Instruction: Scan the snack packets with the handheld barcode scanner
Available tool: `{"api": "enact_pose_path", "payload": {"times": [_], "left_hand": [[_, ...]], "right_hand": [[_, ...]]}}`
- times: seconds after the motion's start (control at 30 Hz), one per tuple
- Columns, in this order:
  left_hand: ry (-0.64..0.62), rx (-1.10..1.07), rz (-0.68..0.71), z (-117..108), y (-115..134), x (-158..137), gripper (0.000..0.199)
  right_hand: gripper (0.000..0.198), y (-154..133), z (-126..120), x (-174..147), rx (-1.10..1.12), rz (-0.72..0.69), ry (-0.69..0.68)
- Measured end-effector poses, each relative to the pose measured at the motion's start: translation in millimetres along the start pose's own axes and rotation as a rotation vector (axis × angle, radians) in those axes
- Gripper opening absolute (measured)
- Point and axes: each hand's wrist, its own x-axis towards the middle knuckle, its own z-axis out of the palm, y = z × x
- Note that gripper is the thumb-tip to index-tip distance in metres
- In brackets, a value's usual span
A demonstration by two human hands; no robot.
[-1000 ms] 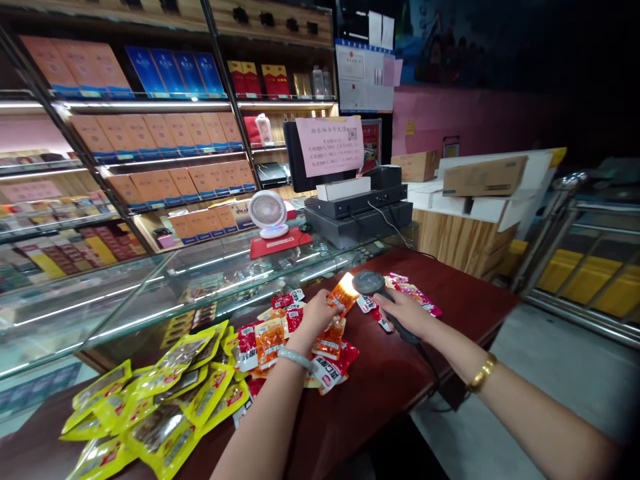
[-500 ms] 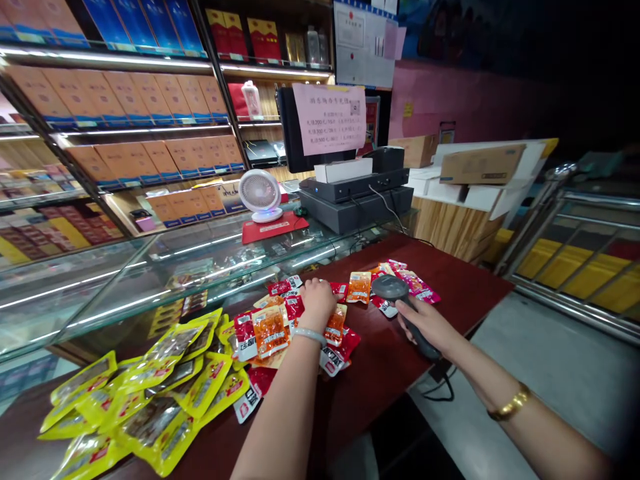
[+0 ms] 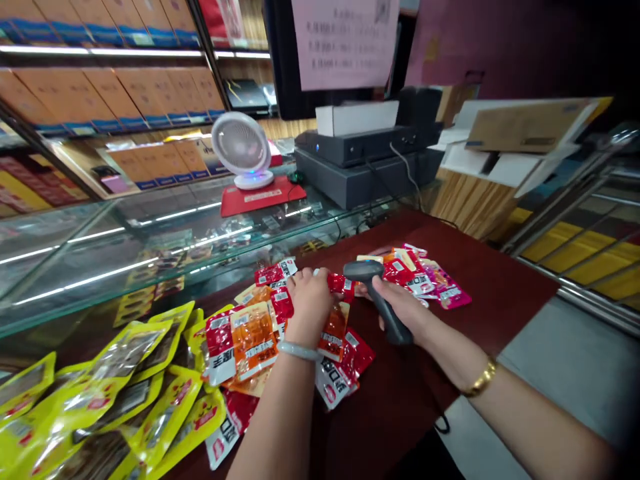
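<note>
My left hand (image 3: 311, 300), with a pale bangle at the wrist, is over a pile of red and orange snack packets (image 3: 253, 333). Its fingers are curled, and a small red snack packet (image 3: 342, 285) sticks out from them on the right. My right hand (image 3: 404, 311) is wrapped round the grip of a dark grey barcode scanner (image 3: 391, 320). The scanner's head is just right of that red packet and faces it. Behind the scanner lies a second group of red, orange and pink packets (image 3: 440, 280). Yellow snack packets (image 3: 170, 407) are heaped at the lower left.
Beyond the brown tabletop (image 3: 500, 273) runs a glass display counter (image 3: 120, 220). On it stand a white fan (image 3: 243, 147), a red mat (image 3: 265, 195) and a dark cash drawer (image 3: 370, 173). Boxes (image 3: 530, 127) and a metal railing (image 3: 590, 240) are at the right.
The scanner in my right hand has moved left, closer to the red packet at my left hand. The view has come nearer and tilted down. My left hand stays at the pile.
</note>
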Motion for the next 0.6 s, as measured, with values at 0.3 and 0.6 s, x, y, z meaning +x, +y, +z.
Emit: {"api": "enact_pose_path", "payload": {"times": [0.3,0.6], "left_hand": [[-0.052,-0.073,-0.111,-2.5,-5.1,4.3,0.047],[-0.278,-0.227,-0.052,-40.9,-0.4,17.4,0.015]], "right_hand": [[0.062,-13.9,-37.7,15.8,-0.13,0.133,0.097],[0.043,-51.5,-50.0,-33.2,-0.359,0.164,-0.073]]}}
